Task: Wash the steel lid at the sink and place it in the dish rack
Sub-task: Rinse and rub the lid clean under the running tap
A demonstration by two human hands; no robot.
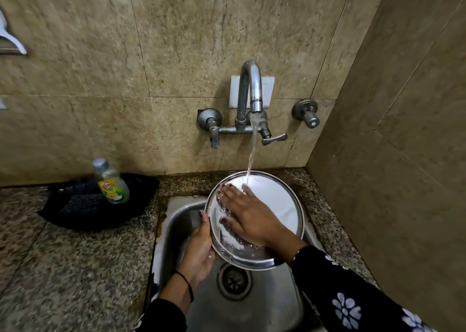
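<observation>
The round steel lid is held tilted over the steel sink, its inner face toward me. My left hand grips the lid's lower left rim from beneath. My right hand lies flat on the lid's face with fingers spread. Water runs from the curved tap onto the lid and the right hand's fingers. No dish rack is in view.
A dish soap bottle stands on a black tray on the speckled granite counter left of the sink. Two tap handles and a separate valve stick out of the tiled wall. A tiled side wall closes in on the right.
</observation>
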